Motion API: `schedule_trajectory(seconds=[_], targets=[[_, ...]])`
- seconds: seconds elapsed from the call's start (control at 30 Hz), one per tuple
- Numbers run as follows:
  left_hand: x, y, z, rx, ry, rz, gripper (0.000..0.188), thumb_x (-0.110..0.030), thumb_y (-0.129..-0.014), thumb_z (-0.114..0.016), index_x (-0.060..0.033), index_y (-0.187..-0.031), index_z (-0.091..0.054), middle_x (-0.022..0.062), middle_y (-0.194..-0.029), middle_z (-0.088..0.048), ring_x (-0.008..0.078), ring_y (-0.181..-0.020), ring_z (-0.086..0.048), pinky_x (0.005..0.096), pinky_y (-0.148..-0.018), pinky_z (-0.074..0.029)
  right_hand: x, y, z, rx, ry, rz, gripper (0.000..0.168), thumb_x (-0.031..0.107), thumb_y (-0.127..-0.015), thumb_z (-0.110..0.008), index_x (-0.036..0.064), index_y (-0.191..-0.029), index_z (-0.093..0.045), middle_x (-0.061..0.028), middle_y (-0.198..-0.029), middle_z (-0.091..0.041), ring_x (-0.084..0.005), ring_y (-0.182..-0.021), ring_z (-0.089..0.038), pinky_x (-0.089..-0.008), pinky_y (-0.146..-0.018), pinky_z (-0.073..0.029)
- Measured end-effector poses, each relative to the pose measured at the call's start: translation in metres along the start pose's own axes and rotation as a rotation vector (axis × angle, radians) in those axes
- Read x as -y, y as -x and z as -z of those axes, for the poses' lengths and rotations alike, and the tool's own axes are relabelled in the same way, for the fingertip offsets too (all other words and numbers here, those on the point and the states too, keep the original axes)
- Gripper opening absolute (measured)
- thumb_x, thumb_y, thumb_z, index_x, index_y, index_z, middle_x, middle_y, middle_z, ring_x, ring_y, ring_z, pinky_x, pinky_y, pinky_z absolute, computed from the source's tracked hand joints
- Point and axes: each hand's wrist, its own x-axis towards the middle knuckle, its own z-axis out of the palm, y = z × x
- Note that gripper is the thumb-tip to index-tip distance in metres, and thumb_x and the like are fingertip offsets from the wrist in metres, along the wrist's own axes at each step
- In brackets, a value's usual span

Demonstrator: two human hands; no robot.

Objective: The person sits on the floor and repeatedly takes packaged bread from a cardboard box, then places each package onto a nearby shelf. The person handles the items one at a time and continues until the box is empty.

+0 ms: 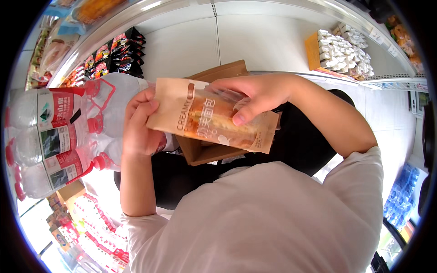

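Note:
A packaged bread in a brown paper bag with a clear window (215, 119) is held between both hands. The fingers and thumb of my left hand (141, 119) pinch its left end. My right hand (263, 95) grips it from above, the thumb lying over the clear window and the other fingers behind the bag. Beneath the bread is an open cardboard box (225, 70), above my lap; the bag hides most of its inside.
Shrink-wrapped water bottles (51, 143) stand close at my left. Ahead is a white shelf (181, 47) with black snack packets (126, 51) on the left and a box of white-wrapped packets (344, 51) on the right. Blue-toned bottles (401, 196) stand at the far right.

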Motion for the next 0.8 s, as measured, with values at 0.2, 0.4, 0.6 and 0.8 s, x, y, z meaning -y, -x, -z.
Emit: schedule_trajectory(seconds=[0.2,0.4,0.6,0.8], targets=[[0.019,0.002,-0.027,-0.050,0.273,0.077,0.045,-0.040,-0.106,-0.043,-0.0031,-0.130,-0.055,0.0128,-0.124,-0.066,0.0269,-0.107,-0.069,0.0413,-0.085,-0.060,-0.010,-0.004,-0.010,-0.176,-0.680,-0.151,0.085,0.036,-0.088,-0.074,0.006,-0.157,-0.034,-0.0137,-0.146,-0.053,-0.0242,-0.129,-0.057,-0.0408,-0.109,-0.047],[0.033,0.009,-0.034,0.035,-0.069,0.062,0.048,-0.042,-0.105,-0.055,-0.0042,-0.135,-0.054,0.0082,-0.122,-0.066,0.0182,-0.108,-0.066,0.0347,-0.077,-0.060,-0.044,-0.007,-0.010,-0.140,-0.866,-0.222,0.080,0.043,-0.093,-0.068,0.009,-0.157,-0.032,-0.0134,-0.146,-0.052,-0.0247,-0.128,-0.058,-0.0411,-0.106,-0.048],[0.030,0.013,-0.029,0.039,-0.150,0.099,0.055,-0.048,-0.103,-0.056,-0.0003,-0.132,-0.056,0.0105,-0.117,-0.068,0.0189,-0.102,-0.069,0.0315,-0.071,-0.060,-0.035,-0.015,-0.020,-0.059,-0.851,-0.181,0.083,0.046,-0.093,-0.070,0.009,-0.157,-0.033,-0.0120,-0.149,-0.049,-0.0260,-0.135,-0.052,-0.0436,-0.112,-0.044],[0.029,0.016,-0.024,0.070,-0.112,0.122,0.058,-0.049,-0.102,-0.057,0.0007,-0.133,-0.055,0.0113,-0.117,-0.068,0.0191,-0.102,-0.069,0.0307,-0.071,-0.060,-0.036,-0.015,-0.019,-0.076,-0.827,-0.202,0.090,0.044,-0.089,-0.075,0.010,-0.159,-0.030,-0.0107,-0.150,-0.049,-0.0246,-0.136,-0.050,-0.0434,-0.112,-0.043]])
